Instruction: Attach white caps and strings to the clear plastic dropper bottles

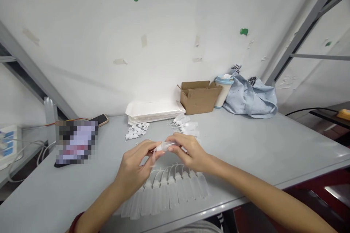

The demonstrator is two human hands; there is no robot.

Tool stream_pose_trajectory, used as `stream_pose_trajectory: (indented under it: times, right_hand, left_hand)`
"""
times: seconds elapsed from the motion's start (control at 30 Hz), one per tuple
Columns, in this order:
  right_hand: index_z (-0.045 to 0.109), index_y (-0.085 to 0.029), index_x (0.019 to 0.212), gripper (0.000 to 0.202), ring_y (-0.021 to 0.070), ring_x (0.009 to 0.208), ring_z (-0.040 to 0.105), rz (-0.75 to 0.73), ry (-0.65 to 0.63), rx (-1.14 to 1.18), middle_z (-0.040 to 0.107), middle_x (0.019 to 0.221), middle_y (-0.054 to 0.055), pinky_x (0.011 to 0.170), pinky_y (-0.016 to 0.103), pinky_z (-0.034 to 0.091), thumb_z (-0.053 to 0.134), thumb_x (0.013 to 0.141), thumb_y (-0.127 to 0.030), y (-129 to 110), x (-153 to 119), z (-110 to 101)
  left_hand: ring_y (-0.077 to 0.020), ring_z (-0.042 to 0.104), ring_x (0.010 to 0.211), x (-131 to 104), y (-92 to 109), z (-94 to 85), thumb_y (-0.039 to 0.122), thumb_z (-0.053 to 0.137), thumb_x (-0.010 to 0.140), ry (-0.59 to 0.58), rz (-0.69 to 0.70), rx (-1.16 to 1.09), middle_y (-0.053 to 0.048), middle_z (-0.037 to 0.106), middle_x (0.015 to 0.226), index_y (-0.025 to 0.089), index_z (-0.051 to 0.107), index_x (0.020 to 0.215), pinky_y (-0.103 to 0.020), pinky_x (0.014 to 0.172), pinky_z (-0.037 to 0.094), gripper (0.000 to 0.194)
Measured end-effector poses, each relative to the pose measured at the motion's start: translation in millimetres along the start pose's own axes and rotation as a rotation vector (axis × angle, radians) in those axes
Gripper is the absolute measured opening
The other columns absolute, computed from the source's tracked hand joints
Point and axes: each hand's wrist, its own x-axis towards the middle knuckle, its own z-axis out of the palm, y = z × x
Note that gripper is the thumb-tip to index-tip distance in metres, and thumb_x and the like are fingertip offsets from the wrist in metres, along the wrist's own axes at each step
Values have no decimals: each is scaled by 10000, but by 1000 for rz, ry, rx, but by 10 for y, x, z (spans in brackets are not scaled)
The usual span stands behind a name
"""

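Observation:
Above the table, a small translucent plastic squeeze bottle [165,146] lies sideways between my two hands. My right hand [194,153] pinches the body of the bottle. At its other end, the fingers of my left hand [135,164] close around the white cap, from which a thin pale strip hangs. Below my hands lies a row of several similar squeeze bottles [172,192] with thin curved tails on their caps. Behind my left hand is a small pile of white caps [137,130]. More small bottles [189,126] lie behind my right hand.
Stacked white trays [155,109] stand against the wall beside an open cardboard box [199,100]. To the right are a lidded cup [223,93] and a light blue cloth bag [250,96]. A phone [102,119] and a pixelated item [78,142] lie left on the grey table [262,145].

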Motion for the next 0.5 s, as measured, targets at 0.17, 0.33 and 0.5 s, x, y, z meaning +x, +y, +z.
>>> stream_pose_trajectory:
  times: [0.17, 0.33, 0.5]
  right_hand:
    - [523, -139, 1043, 167, 165, 739, 560, -162, 89, -93, 608, 846, 96, 630, 280, 484, 418, 939, -217, 72, -7, 58]
    - [490, -126, 1077, 165, 169, 777, 575, -352, 218, -286, 613, 857, 105, 622, 266, 511, 435, 921, -121, 125, -1, 114]
    - [494, -114, 1035, 141, 154, 659, 556, -332, 179, -331, 613, 784, 85, 528, 247, 470, 436, 940, -200, 99, -11, 82]
  left_hand:
    - [-154, 572, 583, 56, -13, -55, 418, 534, 842, -188, -255, -129, -12, 629, 663, 205, 671, 810, -260, 590, 459, 255]
    - [-150, 575, 579, 92, -18, -76, 510, 483, 849, -392, -510, -394, -22, 608, 682, 154, 626, 711, -269, 573, 476, 408]
    - [-121, 541, 520, 74, -20, -57, 513, 473, 858, -377, -495, -358, 6, 570, 568, 148, 596, 646, -243, 564, 445, 439]
